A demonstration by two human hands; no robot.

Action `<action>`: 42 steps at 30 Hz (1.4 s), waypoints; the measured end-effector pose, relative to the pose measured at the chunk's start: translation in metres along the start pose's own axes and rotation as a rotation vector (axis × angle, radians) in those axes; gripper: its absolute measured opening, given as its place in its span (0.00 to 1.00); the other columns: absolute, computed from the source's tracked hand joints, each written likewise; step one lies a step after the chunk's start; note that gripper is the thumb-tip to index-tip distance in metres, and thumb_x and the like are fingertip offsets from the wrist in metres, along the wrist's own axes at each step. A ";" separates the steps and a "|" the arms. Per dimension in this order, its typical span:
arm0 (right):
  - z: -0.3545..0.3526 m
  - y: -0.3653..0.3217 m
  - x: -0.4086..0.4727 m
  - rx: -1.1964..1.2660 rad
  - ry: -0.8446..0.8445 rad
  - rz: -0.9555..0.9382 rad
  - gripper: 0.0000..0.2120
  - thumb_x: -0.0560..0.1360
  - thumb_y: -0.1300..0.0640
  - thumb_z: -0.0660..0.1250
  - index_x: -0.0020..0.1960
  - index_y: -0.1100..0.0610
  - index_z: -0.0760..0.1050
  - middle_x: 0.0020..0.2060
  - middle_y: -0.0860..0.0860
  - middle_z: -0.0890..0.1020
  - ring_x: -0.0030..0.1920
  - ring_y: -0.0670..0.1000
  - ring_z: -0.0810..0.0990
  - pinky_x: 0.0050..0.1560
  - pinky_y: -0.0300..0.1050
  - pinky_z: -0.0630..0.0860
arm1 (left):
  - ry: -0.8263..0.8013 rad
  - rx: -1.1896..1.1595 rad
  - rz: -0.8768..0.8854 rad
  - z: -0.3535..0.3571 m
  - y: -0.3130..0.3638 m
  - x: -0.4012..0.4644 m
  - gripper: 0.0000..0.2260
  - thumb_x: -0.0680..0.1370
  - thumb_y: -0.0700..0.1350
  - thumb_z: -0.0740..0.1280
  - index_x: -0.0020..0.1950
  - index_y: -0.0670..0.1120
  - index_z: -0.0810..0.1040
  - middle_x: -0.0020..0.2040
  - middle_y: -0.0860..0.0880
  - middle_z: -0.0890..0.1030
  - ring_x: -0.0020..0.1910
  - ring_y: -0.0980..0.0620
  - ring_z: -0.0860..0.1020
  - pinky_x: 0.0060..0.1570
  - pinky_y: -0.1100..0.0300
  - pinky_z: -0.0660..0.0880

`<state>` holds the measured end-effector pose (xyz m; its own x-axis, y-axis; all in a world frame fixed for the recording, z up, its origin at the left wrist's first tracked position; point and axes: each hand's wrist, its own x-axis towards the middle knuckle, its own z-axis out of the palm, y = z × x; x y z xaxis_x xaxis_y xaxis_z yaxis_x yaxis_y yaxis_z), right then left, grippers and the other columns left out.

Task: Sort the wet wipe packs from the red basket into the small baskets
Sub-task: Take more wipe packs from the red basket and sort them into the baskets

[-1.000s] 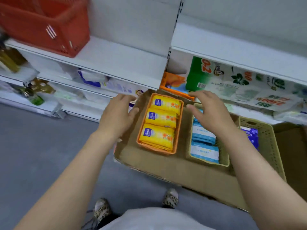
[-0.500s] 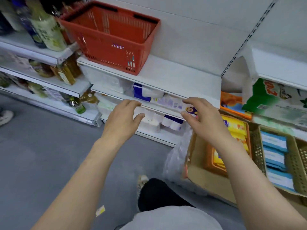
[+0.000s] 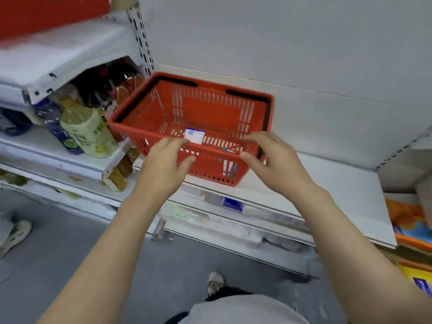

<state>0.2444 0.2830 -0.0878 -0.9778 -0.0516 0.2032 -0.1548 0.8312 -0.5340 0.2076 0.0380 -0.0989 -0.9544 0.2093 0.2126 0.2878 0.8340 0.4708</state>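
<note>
The red basket (image 3: 205, 106) stands on a white shelf (image 3: 327, 183), straight ahead. Inside it a white and blue wet wipe pack (image 3: 195, 135) leans near the front wall; another pack (image 3: 230, 168) shows through the slats lower down. My left hand (image 3: 163, 167) hovers at the basket's near rim, fingers spread and empty, fingertips close to the white and blue pack. My right hand (image 3: 273, 160) is at the rim's right part, also spread and empty. The small baskets are almost out of view at the lower right edge.
Bottles (image 3: 86, 132) crowd the shelf left of the basket. An orange package (image 3: 406, 223) and a yellow pack (image 3: 416, 274) show at the right edge. Lower shelves hold packaged goods. Grey floor lies below, with another person's shoe (image 3: 14, 235) at the far left.
My view swung left and up from the small baskets to the red basket. Both hands rose from over the small baskets to the red basket's near rim, still empty.
</note>
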 end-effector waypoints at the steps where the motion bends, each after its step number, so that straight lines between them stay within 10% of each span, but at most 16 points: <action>1: 0.003 -0.004 0.021 -0.022 -0.007 -0.004 0.17 0.78 0.51 0.68 0.66 0.52 0.75 0.62 0.49 0.77 0.61 0.49 0.76 0.61 0.38 0.68 | 0.011 0.000 -0.008 -0.003 -0.012 0.018 0.18 0.77 0.49 0.69 0.66 0.46 0.76 0.62 0.46 0.77 0.62 0.45 0.74 0.63 0.53 0.69; 9: 0.067 -0.002 0.149 -0.199 -0.332 0.128 0.21 0.78 0.44 0.66 0.68 0.51 0.73 0.64 0.51 0.78 0.63 0.54 0.76 0.64 0.50 0.72 | -0.159 0.034 0.019 0.006 -0.100 0.137 0.17 0.77 0.52 0.69 0.64 0.47 0.77 0.60 0.45 0.78 0.61 0.43 0.74 0.62 0.51 0.69; 16: 0.127 0.036 0.222 -0.243 -0.701 0.430 0.25 0.74 0.45 0.71 0.69 0.51 0.72 0.65 0.51 0.77 0.64 0.54 0.75 0.62 0.49 0.72 | -0.889 0.282 0.067 0.032 -0.146 0.241 0.27 0.74 0.64 0.68 0.69 0.53 0.74 0.67 0.47 0.76 0.62 0.46 0.75 0.60 0.54 0.72; 24: 0.164 0.075 0.230 -0.304 -0.881 0.690 0.32 0.70 0.49 0.77 0.70 0.51 0.69 0.67 0.51 0.75 0.66 0.55 0.74 0.61 0.49 0.72 | -1.325 0.442 0.121 0.058 -0.165 0.279 0.29 0.74 0.68 0.64 0.70 0.54 0.73 0.70 0.52 0.73 0.64 0.51 0.73 0.65 0.51 0.70; 33: 0.181 0.084 0.223 -0.431 -0.859 0.741 0.46 0.64 0.49 0.81 0.76 0.54 0.61 0.73 0.55 0.66 0.72 0.58 0.68 0.70 0.55 0.69 | -1.471 0.651 0.038 0.086 -0.167 0.279 0.34 0.72 0.70 0.65 0.68 0.47 0.74 0.68 0.48 0.74 0.61 0.47 0.75 0.60 0.52 0.73; 42: 0.177 0.093 0.224 -0.174 -0.950 0.792 0.32 0.67 0.51 0.79 0.68 0.55 0.71 0.64 0.53 0.77 0.62 0.55 0.77 0.59 0.50 0.77 | -1.490 0.621 -0.116 0.111 -0.179 0.283 0.24 0.70 0.65 0.71 0.51 0.46 0.79 0.47 0.49 0.82 0.45 0.50 0.81 0.49 0.55 0.79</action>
<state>-0.0143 0.2509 -0.2370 -0.5195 0.1771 -0.8359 0.4727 0.8746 -0.1084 -0.1226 0.0044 -0.2177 -0.2991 0.1089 -0.9480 0.4909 0.8695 -0.0550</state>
